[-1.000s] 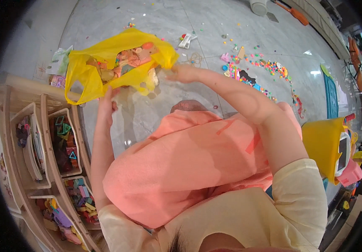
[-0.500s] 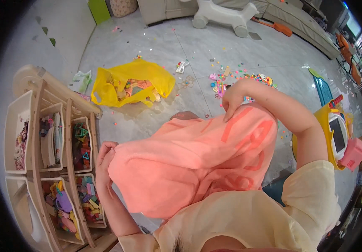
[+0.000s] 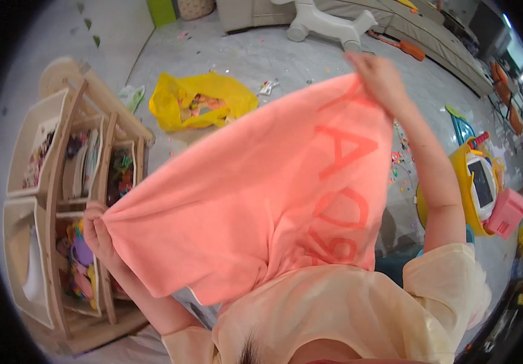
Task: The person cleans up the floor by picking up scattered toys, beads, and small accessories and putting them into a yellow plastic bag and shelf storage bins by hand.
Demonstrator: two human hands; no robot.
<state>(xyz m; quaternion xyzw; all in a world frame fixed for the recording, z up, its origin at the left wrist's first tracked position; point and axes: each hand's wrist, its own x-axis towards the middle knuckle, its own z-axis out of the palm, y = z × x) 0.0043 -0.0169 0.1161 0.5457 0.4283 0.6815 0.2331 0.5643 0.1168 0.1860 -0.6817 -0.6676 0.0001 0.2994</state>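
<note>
While both hands' fingers grip a pink shirt (image 3: 255, 200), a yellow bag (image 3: 179, 97) holds toy pieces.

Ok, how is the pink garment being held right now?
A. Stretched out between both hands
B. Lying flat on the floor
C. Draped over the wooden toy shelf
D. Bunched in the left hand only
A: the left hand grips one corner of the pink garment low beside the wooden toy shelf, while the right hand pinches the opposite edge raised higher, so the cloth is spread taut between them.
</note>
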